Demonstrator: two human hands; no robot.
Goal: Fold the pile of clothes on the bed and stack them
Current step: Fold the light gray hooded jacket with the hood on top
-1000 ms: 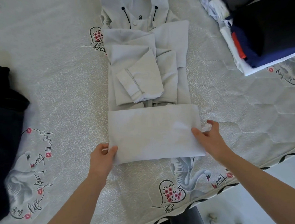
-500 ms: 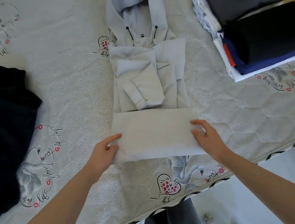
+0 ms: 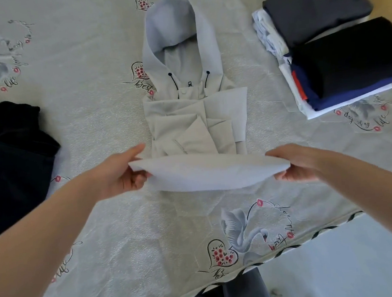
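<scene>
A light grey hoodie lies face down in the middle of the bed, hood pointing away from me, sleeves folded across its back. Its folded bottom part is lifted off the mattress. My left hand grips the left end of that fold, thumb on top. My right hand grips the right end. At the right, stacks of folded clothes sit side by side, dark garments on top.
A heap of black unfolded clothes lies at the left edge. The patterned mattress ends close in front of me, with floor beyond its near edge at the lower right.
Both hands, which lay on the folded bottom part flat on the bed, have gripped its ends and lifted it up and forward. The view has tilted, showing the hood.
</scene>
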